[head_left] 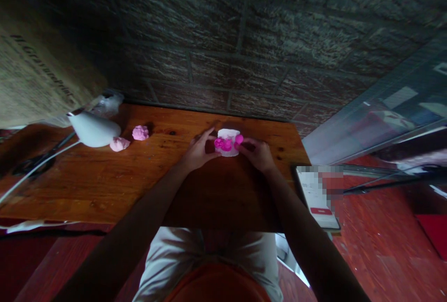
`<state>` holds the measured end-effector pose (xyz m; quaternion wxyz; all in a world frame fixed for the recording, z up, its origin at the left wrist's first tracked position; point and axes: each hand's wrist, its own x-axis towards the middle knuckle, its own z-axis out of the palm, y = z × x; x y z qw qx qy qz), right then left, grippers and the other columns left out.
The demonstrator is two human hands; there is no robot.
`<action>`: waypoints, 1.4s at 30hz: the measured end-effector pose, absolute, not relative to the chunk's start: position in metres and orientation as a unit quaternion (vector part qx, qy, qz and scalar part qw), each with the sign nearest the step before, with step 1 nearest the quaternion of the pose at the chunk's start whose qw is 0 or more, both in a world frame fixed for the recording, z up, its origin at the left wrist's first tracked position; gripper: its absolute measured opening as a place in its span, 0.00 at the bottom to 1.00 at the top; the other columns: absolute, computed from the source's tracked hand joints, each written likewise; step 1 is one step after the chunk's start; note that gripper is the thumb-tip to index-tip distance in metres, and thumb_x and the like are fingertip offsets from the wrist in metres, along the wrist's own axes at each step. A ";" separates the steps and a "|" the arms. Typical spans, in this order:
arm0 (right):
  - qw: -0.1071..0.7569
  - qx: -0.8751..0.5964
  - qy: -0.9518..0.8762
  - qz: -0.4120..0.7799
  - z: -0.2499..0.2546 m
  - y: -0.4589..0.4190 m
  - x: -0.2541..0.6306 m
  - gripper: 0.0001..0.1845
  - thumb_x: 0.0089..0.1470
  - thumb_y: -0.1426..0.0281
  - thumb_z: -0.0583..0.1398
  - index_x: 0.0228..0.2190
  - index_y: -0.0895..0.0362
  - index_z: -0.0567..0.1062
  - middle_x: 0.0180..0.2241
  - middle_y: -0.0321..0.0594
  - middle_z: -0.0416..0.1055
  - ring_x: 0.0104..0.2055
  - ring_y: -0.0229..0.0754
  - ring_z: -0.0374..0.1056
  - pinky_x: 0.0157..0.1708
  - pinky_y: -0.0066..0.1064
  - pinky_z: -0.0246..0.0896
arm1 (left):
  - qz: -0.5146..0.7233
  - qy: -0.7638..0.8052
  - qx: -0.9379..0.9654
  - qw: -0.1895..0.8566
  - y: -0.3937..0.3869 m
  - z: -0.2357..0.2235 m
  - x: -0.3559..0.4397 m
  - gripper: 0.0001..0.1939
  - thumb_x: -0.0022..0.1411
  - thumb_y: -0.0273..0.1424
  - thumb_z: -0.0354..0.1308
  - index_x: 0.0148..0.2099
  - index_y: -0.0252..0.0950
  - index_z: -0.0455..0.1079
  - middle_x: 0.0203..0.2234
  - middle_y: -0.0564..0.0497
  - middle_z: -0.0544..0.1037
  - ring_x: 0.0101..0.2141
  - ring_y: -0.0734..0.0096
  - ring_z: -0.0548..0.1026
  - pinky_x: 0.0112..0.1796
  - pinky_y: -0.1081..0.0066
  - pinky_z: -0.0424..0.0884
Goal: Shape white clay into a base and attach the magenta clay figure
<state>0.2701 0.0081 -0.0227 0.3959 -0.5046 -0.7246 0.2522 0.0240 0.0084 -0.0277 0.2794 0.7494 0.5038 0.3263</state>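
Observation:
A small white block [228,136] stands on the wooden table [104,185] near its far edge. Bright pink pieces [227,143] sit on its near face. My left hand [199,151] pinches the pink pieces from the left, its index finger stretched toward the block's top. My right hand [256,152] pinches a round pink piece [239,139] at the block's right side. Both forearms reach in from the near edge.
Two pale pink lumps [140,132] [119,144] lie at the table's far left beside a white lamp head [93,129] with its arm and cable. A tablet [317,196] hangs off the table's right edge. A brick wall [223,50] rises behind.

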 end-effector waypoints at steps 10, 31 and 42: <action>0.387 -0.539 -0.710 0.237 -0.024 0.009 0.266 0.08 0.50 0.62 0.67 0.31 0.53 0.81 0.33 0.37 0.82 0.33 0.42 0.77 0.36 0.31 0.71 | 0.322 0.510 0.747 0.281 0.005 -0.022 0.025 0.46 0.54 0.39 0.68 0.69 0.41 0.51 0.54 0.45 0.76 0.59 0.53 0.69 0.61 0.52 0.57; 0.366 -0.522 -0.736 0.226 -0.018 0.007 0.268 0.08 0.52 0.67 0.64 0.35 0.53 0.82 0.32 0.37 0.81 0.32 0.43 0.75 0.34 0.30 0.68 | 0.314 0.516 0.747 0.278 0.005 -0.020 0.026 0.45 0.54 0.39 0.69 0.69 0.41 0.52 0.55 0.44 0.75 0.60 0.52 0.67 0.61 0.52 0.56; 0.342 -0.498 -0.765 0.223 -0.016 0.008 0.268 0.09 0.53 0.67 0.63 0.37 0.51 0.82 0.35 0.37 0.82 0.33 0.43 0.76 0.35 0.31 0.69 | 0.327 0.507 0.747 0.279 0.005 -0.023 0.025 0.47 0.54 0.39 0.68 0.70 0.42 0.50 0.54 0.44 0.76 0.59 0.52 0.68 0.61 0.51 0.57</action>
